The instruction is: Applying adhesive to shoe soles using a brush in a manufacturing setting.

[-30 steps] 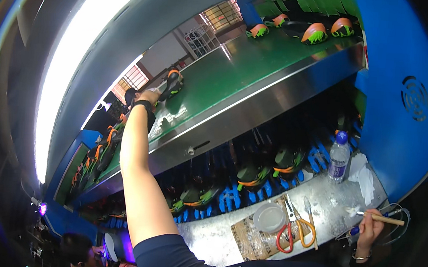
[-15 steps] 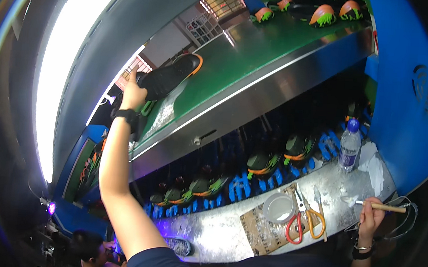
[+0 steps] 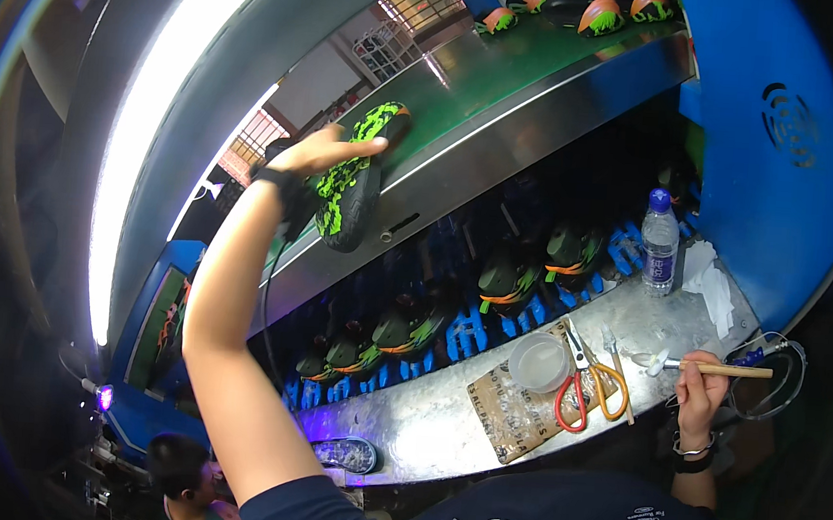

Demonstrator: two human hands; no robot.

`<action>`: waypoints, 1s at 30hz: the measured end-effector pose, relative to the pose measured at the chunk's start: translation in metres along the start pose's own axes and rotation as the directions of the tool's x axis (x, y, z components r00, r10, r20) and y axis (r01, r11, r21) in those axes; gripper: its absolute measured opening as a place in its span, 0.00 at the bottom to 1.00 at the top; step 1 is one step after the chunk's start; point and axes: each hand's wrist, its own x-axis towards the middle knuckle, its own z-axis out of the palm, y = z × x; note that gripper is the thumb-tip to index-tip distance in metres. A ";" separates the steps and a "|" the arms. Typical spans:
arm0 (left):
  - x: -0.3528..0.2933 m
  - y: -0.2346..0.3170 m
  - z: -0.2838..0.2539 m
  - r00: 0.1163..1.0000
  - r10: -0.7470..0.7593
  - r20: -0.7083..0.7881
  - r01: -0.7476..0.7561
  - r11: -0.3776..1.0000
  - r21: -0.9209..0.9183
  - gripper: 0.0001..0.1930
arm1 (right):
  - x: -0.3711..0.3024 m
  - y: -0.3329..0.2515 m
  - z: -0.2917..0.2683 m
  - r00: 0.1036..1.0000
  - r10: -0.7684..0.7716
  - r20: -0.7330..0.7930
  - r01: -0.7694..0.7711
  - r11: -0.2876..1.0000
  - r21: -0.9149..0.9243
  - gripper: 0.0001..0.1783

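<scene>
My left hand grips a shoe sole by its edge, lifted over the front edge of the green conveyor belt. Its bright green and black tread side is in view, tilted. Low on the right, my right hand is closed around the wooden handle of a brush. White matter clings to the bristles, which point left over the metal bench. Scissors with one red and one orange handle lie left of that hand, beside a clear round tub on brown cardboard.
A water bottle and white paper stand and lie at the bench's right end. Shoe uppers sit along a rack with blue holders behind the bench. Another sole lies at bench left. Orange-green shoe parts rest far on the belt.
My left hand has lifted the sole off the belt and turned it over, bringing it nearer; its tread now shows instead of the black inner side. My right hand still holds the brush.
</scene>
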 end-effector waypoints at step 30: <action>-0.308 -0.099 0.353 0.907 0.370 0.201 0.419 -0.846 -0.329 0.37 | 0.034 0.092 0.137 0.729 0.375 0.572 0.217 0.666 -0.714 0.08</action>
